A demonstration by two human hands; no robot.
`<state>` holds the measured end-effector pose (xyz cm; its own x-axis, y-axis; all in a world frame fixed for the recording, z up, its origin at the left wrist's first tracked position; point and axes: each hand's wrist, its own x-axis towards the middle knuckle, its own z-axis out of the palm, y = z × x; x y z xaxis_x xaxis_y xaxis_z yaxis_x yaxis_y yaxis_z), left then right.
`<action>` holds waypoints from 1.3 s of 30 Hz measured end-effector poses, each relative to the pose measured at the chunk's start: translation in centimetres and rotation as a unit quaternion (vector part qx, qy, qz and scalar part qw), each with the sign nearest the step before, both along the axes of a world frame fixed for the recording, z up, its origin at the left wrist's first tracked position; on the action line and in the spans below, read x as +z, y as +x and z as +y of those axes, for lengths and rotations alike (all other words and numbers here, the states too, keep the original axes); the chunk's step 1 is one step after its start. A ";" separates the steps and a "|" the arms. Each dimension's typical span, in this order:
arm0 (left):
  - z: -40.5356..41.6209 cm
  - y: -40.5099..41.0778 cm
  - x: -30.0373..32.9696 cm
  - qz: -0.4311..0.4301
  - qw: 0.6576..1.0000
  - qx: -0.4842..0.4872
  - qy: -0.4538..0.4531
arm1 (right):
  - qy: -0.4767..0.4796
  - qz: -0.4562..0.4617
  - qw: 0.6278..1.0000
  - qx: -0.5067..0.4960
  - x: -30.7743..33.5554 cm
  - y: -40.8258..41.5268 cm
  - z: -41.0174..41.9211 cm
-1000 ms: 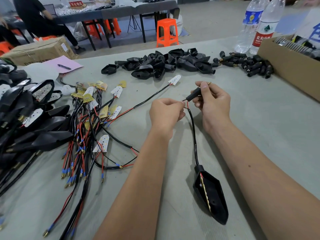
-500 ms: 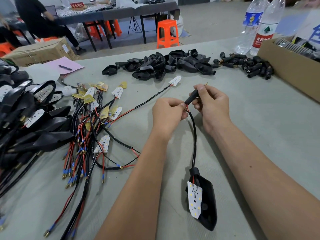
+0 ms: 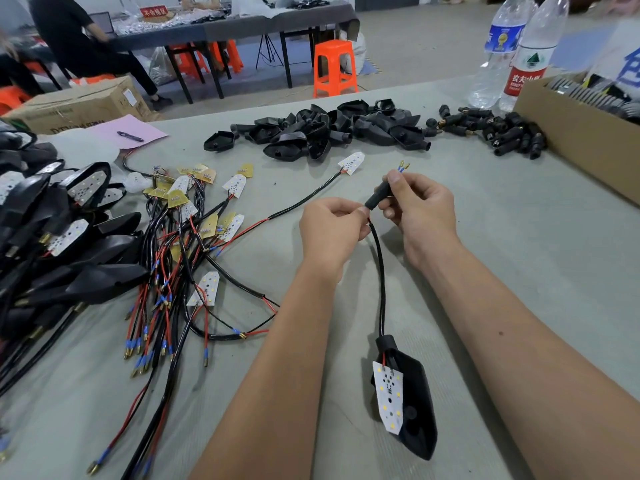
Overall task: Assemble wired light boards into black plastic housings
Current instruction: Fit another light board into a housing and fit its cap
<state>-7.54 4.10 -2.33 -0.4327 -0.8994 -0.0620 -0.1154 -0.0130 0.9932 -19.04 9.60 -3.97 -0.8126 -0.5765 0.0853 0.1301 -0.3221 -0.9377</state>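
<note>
The right hand (image 3: 420,211) pinches a black sleeve (image 3: 378,197); the left hand (image 3: 330,228) pinches the cable (image 3: 381,271) just below that grip. Lower down, the light board (image 3: 389,396) rests in its housing (image 3: 417,410) on the bench (image 3: 519,237).

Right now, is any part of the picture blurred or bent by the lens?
Head view: the hands and the light board are sharp; the bottles lean and smear toward the top right corner; the table edge bows, typical wide-angle distortion.
</note>
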 end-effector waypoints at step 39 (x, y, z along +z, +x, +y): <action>-0.5 1.4 0.4 -0.020 0.970 -0.243 0.009 | 0.181 0.263 0.901 -0.293 0.3 -0.7 1.3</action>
